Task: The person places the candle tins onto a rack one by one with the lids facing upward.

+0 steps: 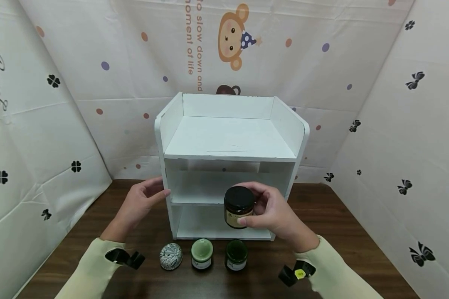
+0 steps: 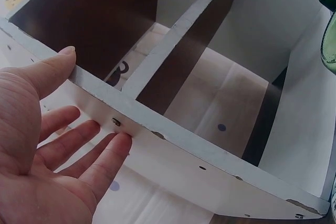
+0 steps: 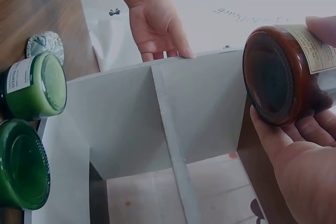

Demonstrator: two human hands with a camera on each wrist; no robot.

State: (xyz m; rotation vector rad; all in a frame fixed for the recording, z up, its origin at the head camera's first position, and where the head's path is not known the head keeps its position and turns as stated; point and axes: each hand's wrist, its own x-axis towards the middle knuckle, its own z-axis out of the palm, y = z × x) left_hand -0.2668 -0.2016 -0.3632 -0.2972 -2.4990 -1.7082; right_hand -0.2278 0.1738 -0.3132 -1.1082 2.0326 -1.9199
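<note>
My right hand [image 1: 275, 214] grips a dark brown glass jar [image 1: 239, 201] with a black lid and a cream label, fingers on its far side and thumb on the front. It is held upright before the middle opening of a small white shelf unit [image 1: 230, 135]. In the right wrist view the jar's amber base [image 3: 270, 77] shows. My left hand [image 1: 140, 203] is at the unit's left side, thumb over the front edge and fingers [image 2: 113, 156] stretched along the outer panel.
In front of the unit stand a light green jar [image 1: 202, 252] and a dark green jar [image 1: 236, 255], with a round silver-patterned object [image 1: 171, 256] at their left. All are on a dark wooden table [image 1: 134, 278]. Printed white cloth [image 1: 127, 83] hangs behind and at both sides.
</note>
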